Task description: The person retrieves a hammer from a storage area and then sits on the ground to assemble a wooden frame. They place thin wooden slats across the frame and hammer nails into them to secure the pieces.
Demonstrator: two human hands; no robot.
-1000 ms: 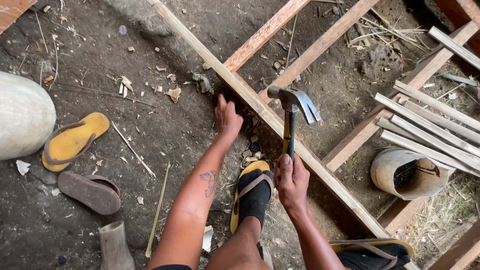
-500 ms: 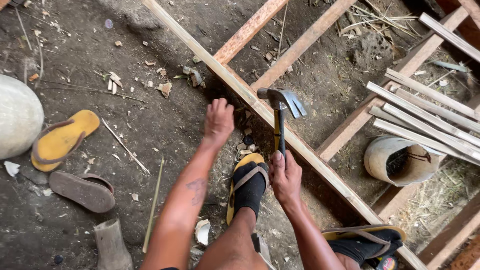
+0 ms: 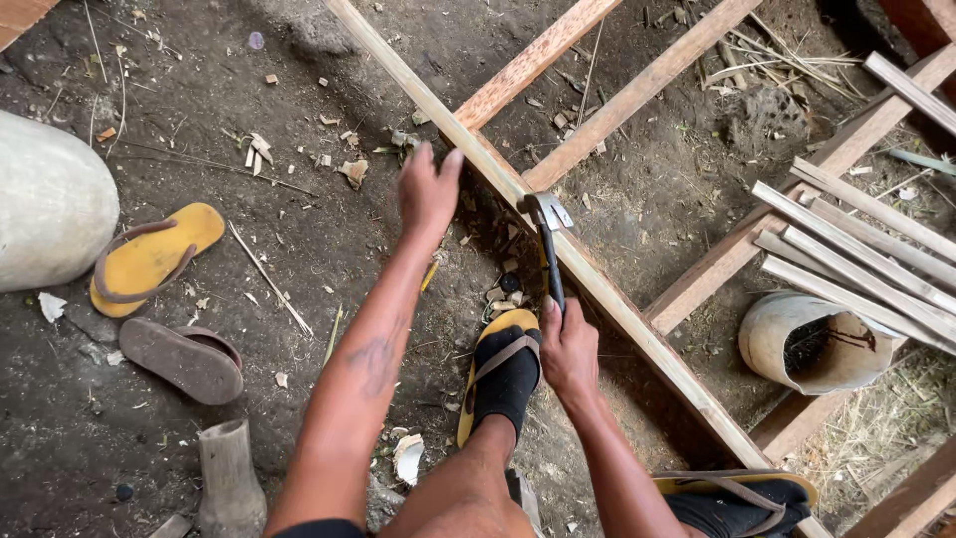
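My right hand (image 3: 568, 349) grips the black handle of a claw hammer (image 3: 548, 234), whose metal head rests against a long pale wooden beam (image 3: 607, 299) that runs diagonally across the dirt floor. Just left of that beam, my left hand (image 3: 428, 189) hovers with fingers apart and holds nothing, its fingertips near the beam's edge. Two reddish cross pieces (image 3: 637, 95) join the beam from the upper right. My left foot in a yellow sandal and black sock (image 3: 503, 374) stands beside the beam, below the hammer.
A loose yellow sandal (image 3: 154, 259) and an upturned brown one (image 3: 179, 359) lie at the left beside a pale rounded sack (image 3: 45, 204). Thin grey slats (image 3: 856, 254) lie stacked at the right above a tipped round pot (image 3: 817, 344). Wood chips litter the dirt.
The hammer head has come down from above the beam onto it. My left hand has lifted off the ground and moved up towards the beam.
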